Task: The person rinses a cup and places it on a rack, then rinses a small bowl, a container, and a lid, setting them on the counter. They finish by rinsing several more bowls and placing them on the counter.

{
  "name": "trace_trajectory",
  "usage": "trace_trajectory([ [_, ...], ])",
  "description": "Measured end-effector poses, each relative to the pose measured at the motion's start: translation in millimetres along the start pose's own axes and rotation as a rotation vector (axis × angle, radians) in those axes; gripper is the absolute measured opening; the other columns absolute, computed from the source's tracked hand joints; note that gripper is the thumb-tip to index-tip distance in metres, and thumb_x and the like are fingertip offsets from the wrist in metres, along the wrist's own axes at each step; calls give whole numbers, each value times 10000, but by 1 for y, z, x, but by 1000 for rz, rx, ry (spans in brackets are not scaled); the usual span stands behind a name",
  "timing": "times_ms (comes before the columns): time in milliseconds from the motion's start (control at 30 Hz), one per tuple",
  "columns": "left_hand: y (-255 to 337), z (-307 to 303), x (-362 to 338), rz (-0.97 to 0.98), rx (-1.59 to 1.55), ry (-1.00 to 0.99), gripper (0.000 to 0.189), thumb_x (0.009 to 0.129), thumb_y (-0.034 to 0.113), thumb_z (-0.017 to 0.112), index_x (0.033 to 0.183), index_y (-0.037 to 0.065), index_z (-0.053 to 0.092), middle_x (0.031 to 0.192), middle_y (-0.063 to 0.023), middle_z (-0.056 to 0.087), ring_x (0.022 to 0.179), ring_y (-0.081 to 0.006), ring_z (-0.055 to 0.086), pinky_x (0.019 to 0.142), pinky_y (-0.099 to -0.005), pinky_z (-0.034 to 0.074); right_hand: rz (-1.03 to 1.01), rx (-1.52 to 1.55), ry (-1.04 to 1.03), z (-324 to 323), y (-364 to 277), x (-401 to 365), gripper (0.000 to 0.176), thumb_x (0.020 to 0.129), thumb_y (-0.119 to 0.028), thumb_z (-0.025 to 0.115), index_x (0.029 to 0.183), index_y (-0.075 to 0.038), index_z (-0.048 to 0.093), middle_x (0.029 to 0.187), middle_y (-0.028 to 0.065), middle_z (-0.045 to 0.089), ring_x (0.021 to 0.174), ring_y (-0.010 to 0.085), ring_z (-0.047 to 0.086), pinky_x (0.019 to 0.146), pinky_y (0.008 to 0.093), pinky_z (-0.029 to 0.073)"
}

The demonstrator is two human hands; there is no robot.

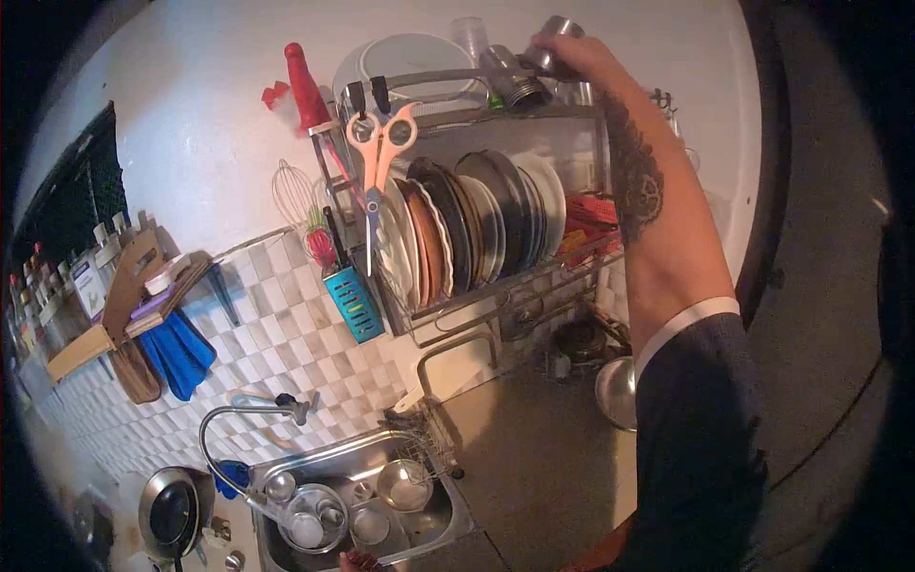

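My right hand (572, 55) reaches up to the top tier of the dish rack and is closed around a steel cup (557, 36). Beside that cup, another steel cup (523, 92) lies tilted on the shelf, and a clear glass (469, 36) stands behind it. Only a small part of my left hand (359, 561) shows at the bottom edge, by the sink's front rim; its fingers are mostly cut off. The steel sink (457, 510) near it holds several metal bowls, among them a wide bowl (404, 485).
Plates (462, 224) stand upright in the metal rack (448, 310). Orange-handled scissors (379, 157) and a blue utensil holder (352, 305) hang on its left side. A curved faucet (205, 439) arches over the sink. A pan (172, 510) sits left; a steel bowl (618, 394) rests right.
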State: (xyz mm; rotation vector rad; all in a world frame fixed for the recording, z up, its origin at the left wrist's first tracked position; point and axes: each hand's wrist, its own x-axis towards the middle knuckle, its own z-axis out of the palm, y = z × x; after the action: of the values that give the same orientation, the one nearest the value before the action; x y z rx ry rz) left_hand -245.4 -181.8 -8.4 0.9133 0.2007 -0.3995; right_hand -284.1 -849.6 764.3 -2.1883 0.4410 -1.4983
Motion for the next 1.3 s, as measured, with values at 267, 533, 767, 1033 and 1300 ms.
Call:
trace_trajectory([
  [267,21,24,-30,159,107,43,327,988,489,499,893,179,540,766,-18,567,637,-158,530,540,-293,397,-91,-384,-422,5,3,17,587,814,-524,672,977,40,689,853,108,671,718,205,644,636,369,518],
  [533,47,35,-39,143,197,265,310,968,487,535,1002,179,558,874,-29,628,795,-193,595,689,-365,463,-137,-468,-445,2,-11,19,481,823,-443,683,966,16,684,868,100,674,752,204,646,667,360,516],
  [767,47,20,-38,99,250,238,268,965,430,565,1004,165,556,884,-33,636,768,-202,609,652,-343,479,-173,-530,-418,7,-14,15,388,831,-371,693,956,-4,680,881,94,676,782,203,648,694,353,513],
  [1033,55,23,-44,172,298,234,267,968,387,594,1036,131,559,884,-24,611,750,-173,595,634,-303,471,-439,-491,19,-11,-11,-50,283,841,-290,704,944,-28,676,896,87,679,816,201,650,725,345,511],
  [1300,127,18,-25,560,915,60,140,990,181,597,962,45,612,812,14,597,731,-76,509,656,-255,432,-991,-29,-159,43,-53,-328,183,850,-209,716,933,-51,671,911,79,682,850,200,652,756,336,509],
])
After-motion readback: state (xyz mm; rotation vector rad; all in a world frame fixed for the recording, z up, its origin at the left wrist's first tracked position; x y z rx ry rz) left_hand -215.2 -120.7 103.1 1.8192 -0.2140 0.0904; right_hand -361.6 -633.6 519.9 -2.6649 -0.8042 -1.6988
